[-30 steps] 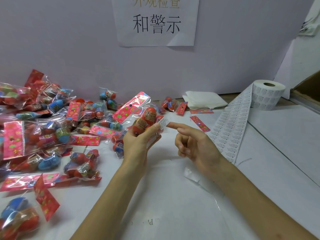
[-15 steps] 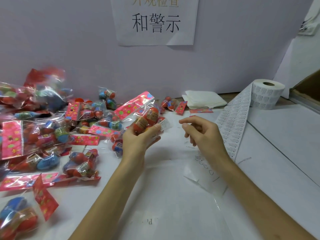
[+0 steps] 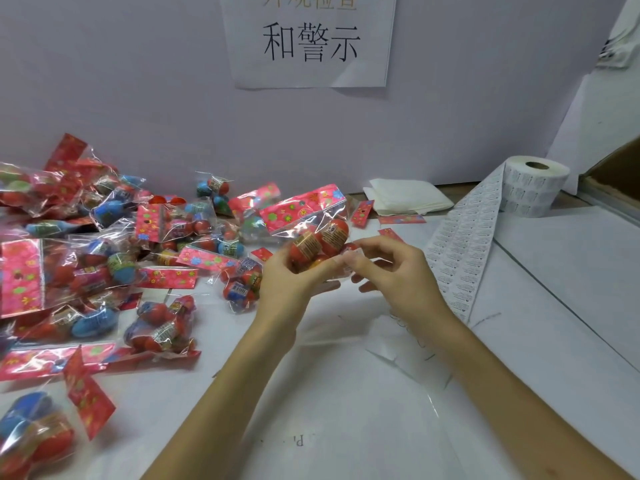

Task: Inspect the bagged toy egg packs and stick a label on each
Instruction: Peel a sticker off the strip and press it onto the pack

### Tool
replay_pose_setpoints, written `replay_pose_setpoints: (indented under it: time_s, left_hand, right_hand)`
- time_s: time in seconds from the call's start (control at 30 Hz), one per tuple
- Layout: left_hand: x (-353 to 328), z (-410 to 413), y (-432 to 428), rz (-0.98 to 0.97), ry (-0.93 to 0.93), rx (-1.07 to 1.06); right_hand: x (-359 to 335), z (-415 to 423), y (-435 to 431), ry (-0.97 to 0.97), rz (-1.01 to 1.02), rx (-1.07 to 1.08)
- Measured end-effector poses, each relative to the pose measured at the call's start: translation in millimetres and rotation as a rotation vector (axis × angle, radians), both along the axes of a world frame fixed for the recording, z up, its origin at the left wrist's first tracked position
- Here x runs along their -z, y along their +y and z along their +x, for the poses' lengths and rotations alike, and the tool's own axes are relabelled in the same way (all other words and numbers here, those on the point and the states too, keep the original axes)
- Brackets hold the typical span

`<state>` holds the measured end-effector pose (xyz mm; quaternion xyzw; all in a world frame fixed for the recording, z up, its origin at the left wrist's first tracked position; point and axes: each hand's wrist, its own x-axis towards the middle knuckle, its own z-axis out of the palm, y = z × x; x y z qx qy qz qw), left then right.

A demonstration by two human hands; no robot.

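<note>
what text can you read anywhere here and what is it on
"和警示": black, on the paper sign taped to the wall.
Orange line above it: cut off at the frame's top edge, unreadable.
"P": faint, on the white sheet near the bottom.
Print on the label roll, its strip and the held pack: too small or blurred.

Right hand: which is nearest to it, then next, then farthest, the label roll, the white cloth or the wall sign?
1. The white cloth, on the table just behind the right hand.
2. The label roll, farther back and off to the right.
3. The wall sign, high on the wall, farthest.
</note>
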<state>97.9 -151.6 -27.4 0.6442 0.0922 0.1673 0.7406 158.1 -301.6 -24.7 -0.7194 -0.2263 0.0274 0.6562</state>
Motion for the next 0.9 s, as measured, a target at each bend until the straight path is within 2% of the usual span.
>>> replay_pose_setpoints:
  time_s: [0.5, 0.6, 0.77, 0.9]
  left_hand:
    - [1.4, 0.2, 4.1, -0.163, 0.035, 0.108]
    - [1.2, -0.4, 1.7, -0.115, 0.034, 0.101]
    - [1.3, -1.1, 1.0, 0.028, 0.046, 0.051]
    - [0.2, -2.4, 1.9, -0.016, 0.059, 0.08]
  right_hand:
    - [-6.9, 3.5, -6.3, 0.248, 0.185, -0.071]
    - [-7.7, 3.9, -6.7, 0.252, 0.198, -0.052]
    - [-2.5, 1.5, -2.7, 0.081, 0.086, -0.035]
    - [-4.5, 3.0, -4.6, 0.138, 0.14, -0.106]
